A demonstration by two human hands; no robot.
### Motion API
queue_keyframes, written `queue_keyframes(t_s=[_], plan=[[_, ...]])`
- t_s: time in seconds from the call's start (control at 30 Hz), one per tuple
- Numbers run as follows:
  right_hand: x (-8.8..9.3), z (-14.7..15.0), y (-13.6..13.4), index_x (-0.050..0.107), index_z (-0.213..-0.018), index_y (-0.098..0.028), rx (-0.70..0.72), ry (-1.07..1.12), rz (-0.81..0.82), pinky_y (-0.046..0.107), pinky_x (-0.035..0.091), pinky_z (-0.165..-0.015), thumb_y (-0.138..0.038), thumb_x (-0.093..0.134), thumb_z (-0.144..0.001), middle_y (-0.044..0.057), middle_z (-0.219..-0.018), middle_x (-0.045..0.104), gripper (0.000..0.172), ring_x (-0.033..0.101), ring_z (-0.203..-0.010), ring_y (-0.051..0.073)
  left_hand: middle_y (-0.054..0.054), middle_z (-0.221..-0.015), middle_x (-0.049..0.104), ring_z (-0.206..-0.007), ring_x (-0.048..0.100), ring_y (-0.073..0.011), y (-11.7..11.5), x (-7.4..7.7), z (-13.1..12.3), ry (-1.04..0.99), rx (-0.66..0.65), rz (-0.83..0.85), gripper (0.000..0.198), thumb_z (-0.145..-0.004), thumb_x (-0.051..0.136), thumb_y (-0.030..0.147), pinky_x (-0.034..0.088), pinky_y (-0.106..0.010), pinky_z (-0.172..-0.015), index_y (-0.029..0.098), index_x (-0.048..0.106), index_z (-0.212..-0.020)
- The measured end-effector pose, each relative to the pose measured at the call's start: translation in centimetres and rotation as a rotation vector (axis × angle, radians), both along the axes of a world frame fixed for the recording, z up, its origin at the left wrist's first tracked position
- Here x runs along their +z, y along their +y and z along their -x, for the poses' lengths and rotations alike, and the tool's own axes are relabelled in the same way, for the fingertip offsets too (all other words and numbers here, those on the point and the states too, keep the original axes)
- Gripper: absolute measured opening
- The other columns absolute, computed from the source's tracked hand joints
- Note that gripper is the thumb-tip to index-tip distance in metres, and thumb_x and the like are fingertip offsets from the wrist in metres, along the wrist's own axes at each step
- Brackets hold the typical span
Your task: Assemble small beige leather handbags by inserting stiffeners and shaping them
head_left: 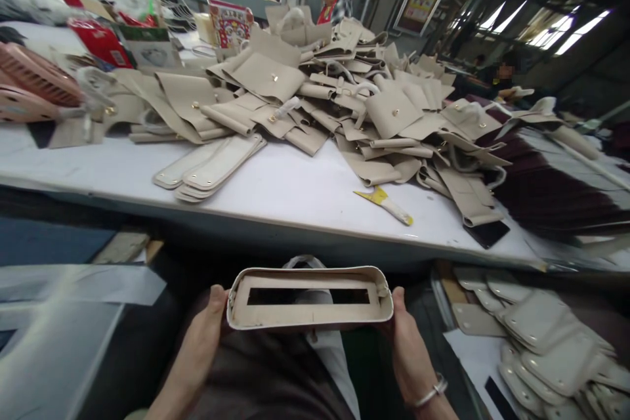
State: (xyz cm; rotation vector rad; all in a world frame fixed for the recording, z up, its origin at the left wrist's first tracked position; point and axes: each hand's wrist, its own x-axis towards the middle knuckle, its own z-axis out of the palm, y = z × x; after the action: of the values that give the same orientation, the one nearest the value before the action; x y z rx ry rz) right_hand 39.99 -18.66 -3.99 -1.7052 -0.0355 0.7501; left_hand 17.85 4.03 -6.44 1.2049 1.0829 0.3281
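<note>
Your left hand (209,318) and right hand (406,335) hold the beige bag (312,317) between them, one at its nine o'clock end, the other at its three. Each thumb presses up by the rim; your other fingers are mostly hidden beneath and outside, so how far they curl, I can't tell. The bag sits over your lap (266,374), its mouth toward you, with a long slot showing dark inside. A clear loop (304,261) shows just behind its far rim at twelve, and a bracelet (433,390) circles your right wrist. Past the bag lies the white table (295,190). On it, a stack of pale strips (216,167) lies at eleven, a yellow-bladed tool (384,203) at one, and a dark slab (487,234) near the edge at two. Beyond them, a big heap of beige pieces (266,75) spreads across twelve, many with gold fittings. Pale panels (546,321) pile up at three, below the table's level; a pink thing (39,82) sits at ten. Far off at twelve, behind the heap, is another person (337,3).
</note>
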Motion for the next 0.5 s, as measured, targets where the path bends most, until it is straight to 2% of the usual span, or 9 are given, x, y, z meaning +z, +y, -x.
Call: queue_keyframes(t_s=[0.07,0.13,0.23,0.33,0.5], plan=[[1.9,-0.3,-0.5,0.070,-0.103,-0.020,0.140,-0.172,0.145,0.030,0.048,-0.073,-0.075,0.043,-0.084,0.007,-0.100,0.071,0.064,0.061,-0.094,0.026,-0.004,-0.090,0.074,-0.092,0.065,-0.0277,0.6,1.7,0.7,0.182,-0.135,-0.228,0.064,-0.078,0.046,0.078,0.047,-0.027,-0.078,0.022,0.070,-0.097],[3.5,-1.1,-0.5,0.070,-0.098,-0.021,0.286,-0.347,0.345,0.029,0.044,-0.066,-0.072,0.048,-0.083,0.004,-0.085,0.070,0.058,0.061,-0.080,0.024,-0.003,-0.082,0.072,-0.083,0.066,-0.0256,1.2,3.2,0.8,0.381,-0.307,-0.417,0.057,-0.078,0.049,0.076,0.044,-0.026,-0.071,0.024,0.070,-0.089],[4.9,-2.4,0.4,0.063,-0.071,-0.021,0.497,-0.581,0.617,0.029,0.033,-0.055,-0.061,0.046,-0.087,0.000,-0.057,0.057,0.046,0.051,-0.057,0.018,-0.004,-0.068,0.068,-0.071,0.065,-0.0242,1.6,4.8,0.2,0.585,-0.503,-0.592,0.052,-0.086,0.042,0.067,0.037,-0.027,-0.064,0.023,0.064,-0.070],[5.2,-3.2,1.3,0.048,-0.057,-0.022,0.598,-0.641,0.698,0.030,0.028,-0.053,-0.048,0.038,-0.091,0.000,-0.050,0.052,0.044,0.049,-0.051,0.016,-0.007,-0.068,0.068,-0.075,0.067,-0.0267,1.6,5.4,-0.7,0.695,-0.552,-0.681,0.052,-0.091,0.034,0.059,0.034,-0.028,-0.064,0.023,0.059,-0.064],[4.2,-3.9,1.8,0.044,-0.059,-0.023,0.635,-0.548,0.718,0.027,0.038,-0.051,-0.034,0.037,-0.089,0.003,-0.054,0.059,0.033,0.060,-0.051,0.018,-0.008,-0.075,0.072,-0.081,0.069,-0.0320,1.6,5.9,-1.1,0.794,-0.602,-0.757,0.048,-0.094,0.033,0.050,0.032,-0.032,-0.062,0.024,0.062,-0.066]])
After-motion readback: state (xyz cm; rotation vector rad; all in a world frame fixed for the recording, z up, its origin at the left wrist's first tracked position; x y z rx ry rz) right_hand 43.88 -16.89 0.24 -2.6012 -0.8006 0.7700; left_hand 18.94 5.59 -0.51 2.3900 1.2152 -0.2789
